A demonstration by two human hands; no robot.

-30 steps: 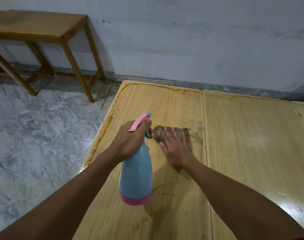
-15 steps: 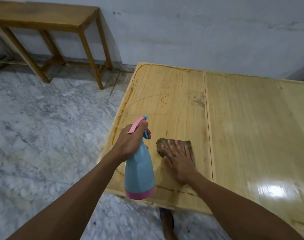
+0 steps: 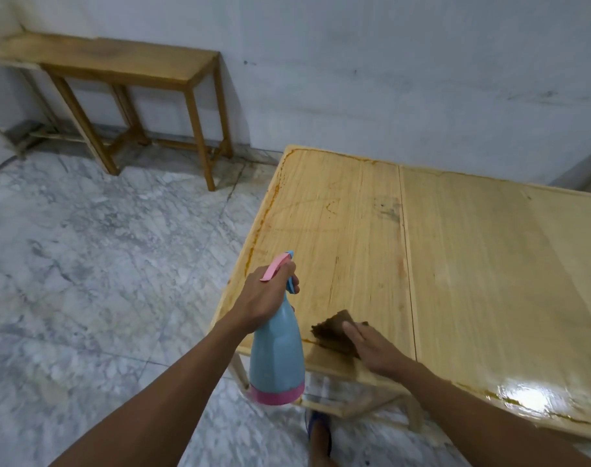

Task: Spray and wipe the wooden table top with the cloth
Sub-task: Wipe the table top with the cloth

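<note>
My left hand (image 3: 265, 303) grips the neck of a blue spray bottle (image 3: 276, 352) with a pink trigger and pink base, held upright over the near left corner of the wooden table top (image 3: 472, 264). My right hand (image 3: 376, 347) lies flat on a brown cloth (image 3: 332, 332), pressing it onto the wood close to the table's near edge. The fingers cover the cloth's right part. A dark smudge (image 3: 386, 208) and orange-brown stains along the left edge mark the wood.
A second wooden table (image 3: 119, 67) stands against the white wall at the back left. Grey marble floor (image 3: 85, 281) spreads to the left. My foot (image 3: 319, 433) shows below the table's near edge. A bright glare spot (image 3: 523, 397) sits at the near right.
My right hand has dragged the cloth from the middle of the left board back to the table's near edge. The view has pulled back. My left hand keeps hold of the bottle.
</note>
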